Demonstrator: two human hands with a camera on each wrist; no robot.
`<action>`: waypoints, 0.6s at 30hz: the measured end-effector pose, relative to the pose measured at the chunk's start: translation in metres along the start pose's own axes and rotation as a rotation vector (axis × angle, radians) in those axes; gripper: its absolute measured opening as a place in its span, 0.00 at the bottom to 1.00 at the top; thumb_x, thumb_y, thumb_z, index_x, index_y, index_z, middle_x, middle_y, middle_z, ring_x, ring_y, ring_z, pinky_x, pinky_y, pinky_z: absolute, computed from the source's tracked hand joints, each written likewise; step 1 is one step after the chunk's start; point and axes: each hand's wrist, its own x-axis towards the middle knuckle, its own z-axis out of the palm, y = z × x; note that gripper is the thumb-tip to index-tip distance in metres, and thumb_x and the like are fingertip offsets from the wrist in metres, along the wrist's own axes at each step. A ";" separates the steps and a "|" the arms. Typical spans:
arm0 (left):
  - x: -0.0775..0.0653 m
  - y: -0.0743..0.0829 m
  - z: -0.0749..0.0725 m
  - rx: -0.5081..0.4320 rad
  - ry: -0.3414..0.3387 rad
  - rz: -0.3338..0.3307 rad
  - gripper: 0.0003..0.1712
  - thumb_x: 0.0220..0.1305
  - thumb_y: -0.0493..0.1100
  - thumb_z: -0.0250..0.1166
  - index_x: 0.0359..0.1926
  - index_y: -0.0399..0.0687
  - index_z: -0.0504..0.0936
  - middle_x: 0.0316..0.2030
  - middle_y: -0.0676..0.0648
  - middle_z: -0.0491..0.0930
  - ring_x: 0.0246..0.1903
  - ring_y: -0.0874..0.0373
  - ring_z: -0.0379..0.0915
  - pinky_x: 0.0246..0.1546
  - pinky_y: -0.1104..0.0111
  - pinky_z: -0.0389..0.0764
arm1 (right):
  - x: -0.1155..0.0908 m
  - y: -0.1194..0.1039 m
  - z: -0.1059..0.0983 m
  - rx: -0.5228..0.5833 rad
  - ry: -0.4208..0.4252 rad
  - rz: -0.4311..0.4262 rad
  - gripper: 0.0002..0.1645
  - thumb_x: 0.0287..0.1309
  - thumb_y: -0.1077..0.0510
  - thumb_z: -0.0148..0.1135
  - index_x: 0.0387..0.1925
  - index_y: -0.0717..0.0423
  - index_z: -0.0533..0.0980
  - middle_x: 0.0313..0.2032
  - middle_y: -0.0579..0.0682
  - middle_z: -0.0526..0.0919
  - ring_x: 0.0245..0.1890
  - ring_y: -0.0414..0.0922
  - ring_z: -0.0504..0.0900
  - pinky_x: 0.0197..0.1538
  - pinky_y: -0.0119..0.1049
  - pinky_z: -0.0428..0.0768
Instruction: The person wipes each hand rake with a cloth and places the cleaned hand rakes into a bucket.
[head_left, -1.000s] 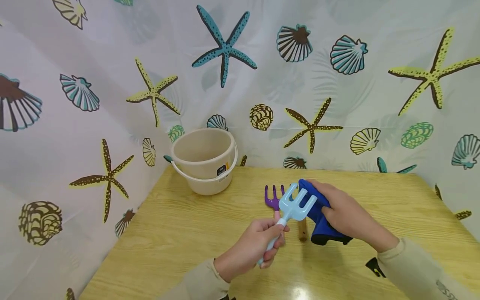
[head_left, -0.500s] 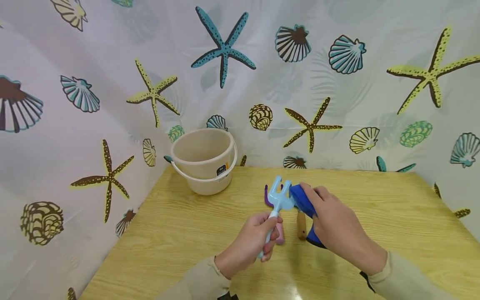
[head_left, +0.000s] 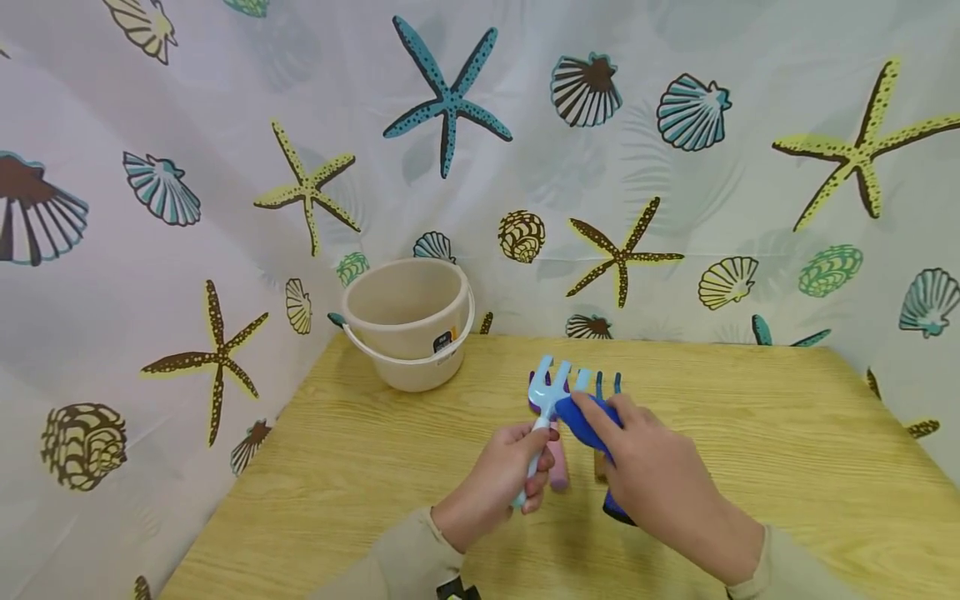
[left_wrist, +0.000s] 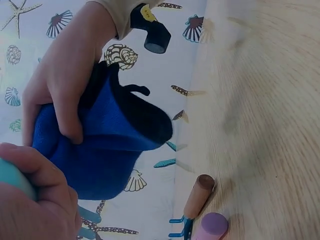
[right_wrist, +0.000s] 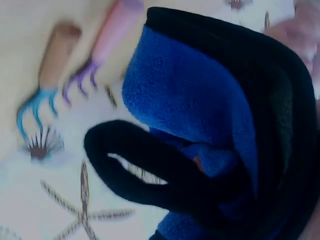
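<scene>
My left hand (head_left: 491,479) grips the handle of a light blue hand fork (head_left: 542,396), its tines pointing up and away. A blue cloth (head_left: 583,427) with black edging is bunched in my right hand (head_left: 663,479), its fingers bent over it. The cloth lies against the fork's head near the base of the tines. From the right wrist, a black loop (right_wrist: 112,145) shows on the cloth's edge. Behind the hands, a purple fork with a pink handle (head_left: 558,468) lies on the table, partly covered. Beside it is a teal fork with a wooden handle (left_wrist: 199,196).
A beige bucket (head_left: 408,377) with a white handle stands at the table's back left. The wooden table (head_left: 360,467) ends at a white curtain (head_left: 525,167) printed with starfish and shells, which surrounds the back and sides.
The right hand has moved left and slightly down with the cloth, from the tines' right side to the fork head's base. The light blue fork has shifted left and turned more upright.
</scene>
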 end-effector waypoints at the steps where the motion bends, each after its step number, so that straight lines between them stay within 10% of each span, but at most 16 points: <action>1: 0.000 0.000 0.000 0.000 0.001 -0.003 0.11 0.78 0.44 0.50 0.45 0.41 0.74 0.22 0.53 0.66 0.12 0.64 0.53 0.08 0.74 0.59 | 0.002 0.003 -0.002 -0.005 0.022 0.005 0.44 0.46 0.62 0.75 0.67 0.47 0.72 0.42 0.58 0.78 0.30 0.51 0.81 0.16 0.38 0.77; 18: -0.005 -0.006 -0.002 0.039 -0.056 -0.051 0.12 0.79 0.46 0.48 0.42 0.43 0.71 0.22 0.53 0.66 0.13 0.64 0.53 0.10 0.74 0.60 | 0.004 0.000 0.022 -0.120 0.090 -0.269 0.37 0.40 0.62 0.80 0.57 0.49 0.79 0.45 0.61 0.78 0.34 0.55 0.83 0.29 0.44 0.87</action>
